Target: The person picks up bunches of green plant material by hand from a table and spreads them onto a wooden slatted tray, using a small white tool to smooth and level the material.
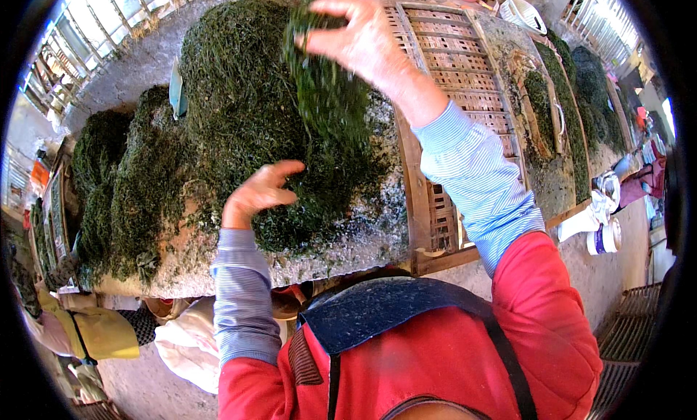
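Observation:
A large heap of dark green, stringy seaweed-like strands [232, 79] covers the middle of a pale stone table. My right hand [356, 39], raised at the heap's upper right edge, grips a bunch of the green strands [327, 100] between thumb and fingers. The bunch hangs down, slightly blurred, onto the table. Lower down, my left hand [263, 189] is open beside the heap, its thumb and fingers apart and nothing in them. Strands lie right by its fingertips.
A slatted, wood-framed rack [457, 57] lies right of the heap. More green piles [592, 86] lie beyond it, near a white basket [521, 15]. At the left, another person in a yellow apron [105, 331] stands by the table. A dark blue apron [392, 307] covers my front.

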### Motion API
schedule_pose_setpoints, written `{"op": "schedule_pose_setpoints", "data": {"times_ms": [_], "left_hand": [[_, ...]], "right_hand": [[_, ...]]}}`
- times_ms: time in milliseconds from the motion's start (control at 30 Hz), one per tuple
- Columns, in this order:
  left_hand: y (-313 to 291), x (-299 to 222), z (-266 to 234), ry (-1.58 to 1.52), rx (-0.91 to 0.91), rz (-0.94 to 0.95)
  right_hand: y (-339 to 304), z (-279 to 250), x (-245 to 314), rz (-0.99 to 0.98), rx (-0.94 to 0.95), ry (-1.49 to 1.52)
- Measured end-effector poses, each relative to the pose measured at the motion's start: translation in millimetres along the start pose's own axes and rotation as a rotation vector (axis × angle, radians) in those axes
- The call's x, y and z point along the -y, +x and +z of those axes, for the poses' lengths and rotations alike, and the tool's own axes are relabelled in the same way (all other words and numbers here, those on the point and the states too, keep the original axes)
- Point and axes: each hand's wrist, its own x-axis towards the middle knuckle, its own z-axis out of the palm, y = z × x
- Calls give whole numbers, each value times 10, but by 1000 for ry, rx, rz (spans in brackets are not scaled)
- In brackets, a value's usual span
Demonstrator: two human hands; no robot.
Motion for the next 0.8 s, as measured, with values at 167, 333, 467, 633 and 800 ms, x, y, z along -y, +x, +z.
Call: {"op": "schedule_pose_setpoints", "data": {"times_ms": [167, 333, 467, 633, 800], "left_hand": [[131, -683, -398, -509, -417, 548], [545, -770, -45, -790, -340, 537], [604, -653, 546, -886, -302, 263], [630, 52, 1016, -1366, -274, -288], [563, -157, 713, -1558, -195, -313]], "right_hand": [[-130, 135, 131, 130, -3, 161], [38, 317, 16, 230, -47, 441], [-277, 535, -697, 401, 69, 373], [-1563, 580, -1244, 298, 690, -198], [-1870, 287, -610, 822, 967, 632]]}}
